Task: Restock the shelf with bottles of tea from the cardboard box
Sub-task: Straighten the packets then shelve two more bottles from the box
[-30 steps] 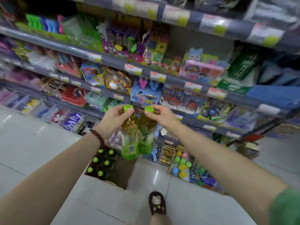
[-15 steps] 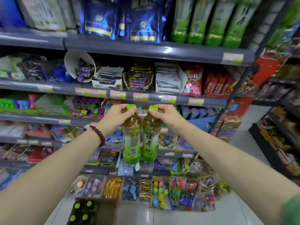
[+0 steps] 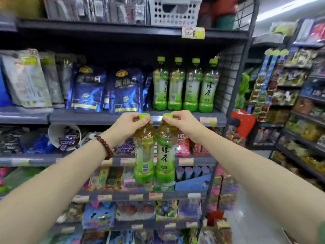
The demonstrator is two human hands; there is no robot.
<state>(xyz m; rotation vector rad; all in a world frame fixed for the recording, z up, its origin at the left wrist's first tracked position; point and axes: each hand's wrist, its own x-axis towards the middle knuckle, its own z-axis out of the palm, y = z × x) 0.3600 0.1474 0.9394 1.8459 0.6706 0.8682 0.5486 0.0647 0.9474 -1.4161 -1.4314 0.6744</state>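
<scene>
Left hand (image 3: pixel 128 125) pinches green cap of clear plastic green-tea bottle (image 3: pixel 143 154); right hand (image 3: pixel 182 123) pinches cap of second green-labelled tea bottle (image 3: pixel 165 155). Bottles hang upright below hands, sides touching, in front of and just under grey metal shelf (image 3: pixel 105 118). Risk: cap-only pinch lets bottle swing or slip; bottle base may catch shelf edge on lift. Farther: row of four shelved tea bottles (image 3: pixel 184 87), topple hazard if bumped. Cardboard box not in view.
</scene>
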